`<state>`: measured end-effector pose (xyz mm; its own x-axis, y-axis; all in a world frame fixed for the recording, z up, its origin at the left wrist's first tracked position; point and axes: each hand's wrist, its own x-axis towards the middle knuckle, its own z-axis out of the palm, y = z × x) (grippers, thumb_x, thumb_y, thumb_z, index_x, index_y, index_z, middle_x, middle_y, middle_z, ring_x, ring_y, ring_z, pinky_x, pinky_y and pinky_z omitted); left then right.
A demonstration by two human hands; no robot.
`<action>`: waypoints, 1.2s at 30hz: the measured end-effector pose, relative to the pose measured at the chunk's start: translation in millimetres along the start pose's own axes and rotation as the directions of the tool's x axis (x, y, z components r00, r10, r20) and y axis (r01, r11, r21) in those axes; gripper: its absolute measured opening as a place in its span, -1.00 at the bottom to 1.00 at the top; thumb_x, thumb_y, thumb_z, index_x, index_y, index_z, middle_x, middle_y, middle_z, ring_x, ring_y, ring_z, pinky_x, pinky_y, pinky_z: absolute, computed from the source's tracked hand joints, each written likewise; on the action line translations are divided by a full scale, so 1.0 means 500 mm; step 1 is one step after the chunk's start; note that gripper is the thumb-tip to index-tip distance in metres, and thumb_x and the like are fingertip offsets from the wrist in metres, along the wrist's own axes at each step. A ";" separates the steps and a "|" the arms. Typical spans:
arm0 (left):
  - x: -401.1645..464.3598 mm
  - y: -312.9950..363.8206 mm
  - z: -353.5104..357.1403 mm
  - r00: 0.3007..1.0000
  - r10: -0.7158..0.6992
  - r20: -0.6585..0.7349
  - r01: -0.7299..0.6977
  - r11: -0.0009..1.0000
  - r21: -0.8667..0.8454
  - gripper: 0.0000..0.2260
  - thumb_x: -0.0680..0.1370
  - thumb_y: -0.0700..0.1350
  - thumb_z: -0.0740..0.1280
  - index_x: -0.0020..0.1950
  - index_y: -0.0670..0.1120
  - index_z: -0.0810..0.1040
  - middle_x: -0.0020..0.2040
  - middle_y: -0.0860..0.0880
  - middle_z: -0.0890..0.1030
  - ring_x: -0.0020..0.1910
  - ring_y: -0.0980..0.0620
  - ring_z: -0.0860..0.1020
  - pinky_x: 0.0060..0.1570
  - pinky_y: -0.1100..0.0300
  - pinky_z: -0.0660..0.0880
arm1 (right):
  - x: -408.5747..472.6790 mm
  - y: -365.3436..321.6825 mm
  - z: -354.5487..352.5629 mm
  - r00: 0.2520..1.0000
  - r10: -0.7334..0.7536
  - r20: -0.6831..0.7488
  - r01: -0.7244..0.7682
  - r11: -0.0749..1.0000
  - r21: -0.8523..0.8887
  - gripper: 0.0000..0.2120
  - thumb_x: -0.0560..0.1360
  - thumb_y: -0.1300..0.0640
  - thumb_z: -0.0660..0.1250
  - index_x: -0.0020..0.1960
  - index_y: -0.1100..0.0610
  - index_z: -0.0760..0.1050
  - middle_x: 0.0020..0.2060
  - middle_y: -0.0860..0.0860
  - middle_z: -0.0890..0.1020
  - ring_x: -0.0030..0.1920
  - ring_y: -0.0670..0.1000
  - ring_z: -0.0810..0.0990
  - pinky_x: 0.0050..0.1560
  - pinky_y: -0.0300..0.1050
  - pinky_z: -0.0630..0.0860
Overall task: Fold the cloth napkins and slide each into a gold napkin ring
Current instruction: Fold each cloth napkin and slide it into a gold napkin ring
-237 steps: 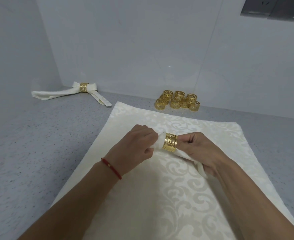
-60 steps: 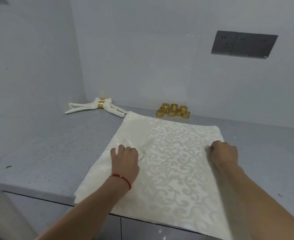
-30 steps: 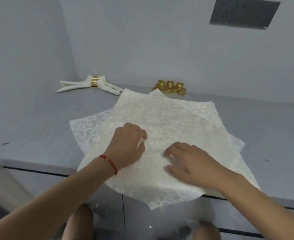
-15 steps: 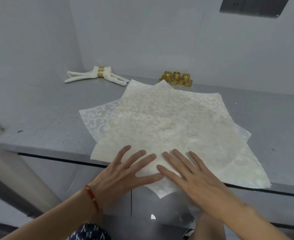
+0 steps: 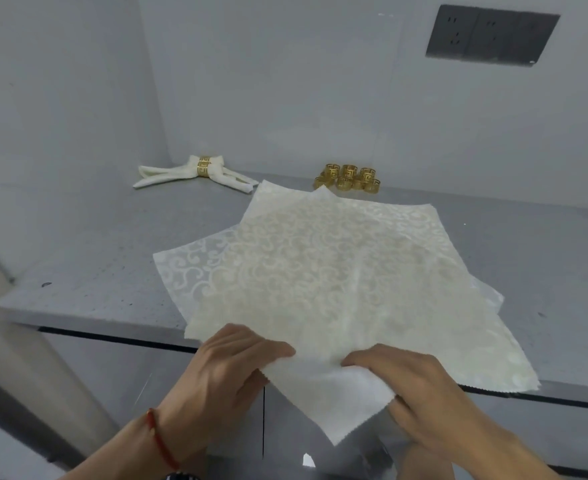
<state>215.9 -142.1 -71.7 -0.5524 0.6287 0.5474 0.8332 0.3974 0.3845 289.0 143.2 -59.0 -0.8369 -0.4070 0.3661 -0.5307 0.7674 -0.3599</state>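
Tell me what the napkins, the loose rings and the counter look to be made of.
Top napkin: thin woven cream cloth with a satiny scroll pattern and frayed edges; likely damask. Loose rings: shiny gold, cut-out key pattern; metal by the look, possibly plated. Counter: matte grey speckled slab, stone or composite.

It looked like a plain kitchen or prep corner. A speckled grey table (image 5: 112, 271) stood against bare pale walls (image 5: 285, 81). A dark socket panel (image 5: 491, 35) sat on the wall above.
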 end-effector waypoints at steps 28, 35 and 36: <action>0.552 -0.410 0.177 0.838 -0.495 0.230 0.276 0.747 0.604 -0.71 0.65 0.10 0.08 0.18 -0.05 0.44 0.17 -0.07 0.45 0.18 -0.10 0.37 0.11 -0.04 0.34 | 0.433 0.370 0.033 0.918 0.391 -0.071 -0.378 0.802 -0.463 -0.62 0.63 -0.15 0.12 0.32 0.02 0.44 0.24 -0.01 0.54 0.25 0.11 0.49 0.15 0.07 0.42; 0.538 -0.362 0.215 0.944 -0.327 0.044 0.250 0.796 0.552 -0.70 0.64 0.00 0.11 0.34 0.01 0.42 0.36 -0.04 0.41 0.32 -0.07 0.35 0.15 -0.05 0.38 | 0.407 0.384 0.079 0.908 0.416 0.056 -0.342 0.810 -0.475 -0.55 0.64 -0.24 -0.05 0.36 -0.01 0.33 0.20 -0.09 0.44 0.25 0.06 0.42 0.17 0.08 0.40; 0.533 -0.352 0.222 0.946 -0.320 0.058 0.252 0.834 0.491 -0.70 0.64 -0.02 0.12 0.34 0.02 0.46 0.44 -0.03 0.36 0.41 -0.04 0.30 0.22 -0.04 0.36 | 0.410 0.387 0.077 0.911 0.408 0.061 -0.333 0.815 -0.475 -0.55 0.64 -0.24 -0.05 0.36 -0.02 0.33 0.19 -0.09 0.44 0.24 0.06 0.42 0.16 0.08 0.40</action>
<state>-75.6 29.9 -76.1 -0.7877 0.5060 0.3513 0.5674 0.8181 0.0937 9.7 189.0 -86.6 -0.9871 -0.0875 0.1343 -0.0893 0.9960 -0.0079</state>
